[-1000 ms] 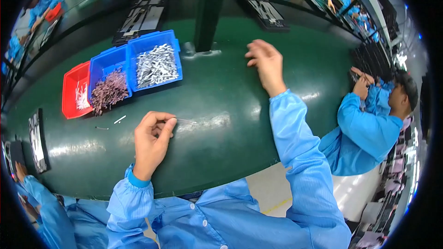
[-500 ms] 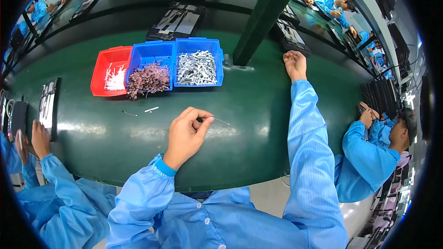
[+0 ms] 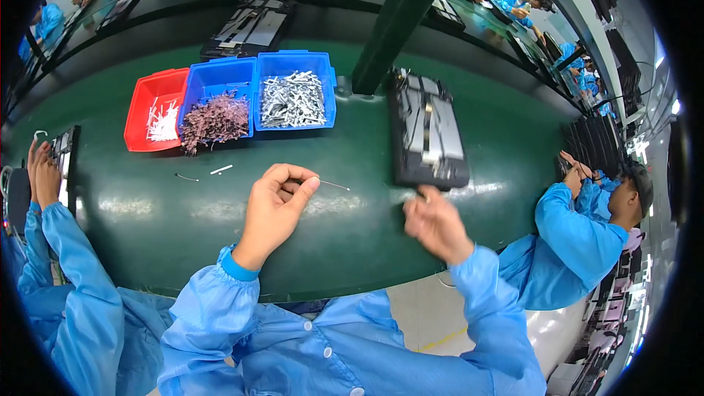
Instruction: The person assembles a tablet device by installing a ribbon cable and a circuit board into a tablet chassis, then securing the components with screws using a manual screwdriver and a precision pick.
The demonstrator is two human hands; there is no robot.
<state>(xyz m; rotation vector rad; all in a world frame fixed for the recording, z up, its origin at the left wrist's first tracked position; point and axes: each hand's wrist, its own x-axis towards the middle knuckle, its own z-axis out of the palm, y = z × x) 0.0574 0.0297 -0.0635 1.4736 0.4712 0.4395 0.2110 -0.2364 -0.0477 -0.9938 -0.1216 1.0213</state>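
My left hand (image 3: 277, 205) is closed in a pinch over the middle of the bench. From its thumb and forefinger a thin short cable (image 3: 335, 185) sticks out to the right, with a tiny light tip. Just right of it, my right hand (image 3: 438, 224) is blurred by motion, its fingers curled at the near edge of an open flat electronic device (image 3: 431, 128). Grey panels and a strip down the middle show in the device's black case. A short dark wire (image 3: 187, 177) and a small white strip (image 3: 221, 170) lie on the bench left of my left hand.
A red bin (image 3: 139, 119) of white strips, a blue bin (image 3: 198, 82) of brownish cables and another blue bin (image 3: 273, 63) of silvery pieces stand side by side. A green post (image 3: 392, 33) rises beyond. Co-workers sit left and right; another device (image 3: 249, 26) lies behind the bins.
The device has slid toward me from beside the post's far right, along with my right hand. My left hand still pinches the cable. The whole view has shifted slightly.
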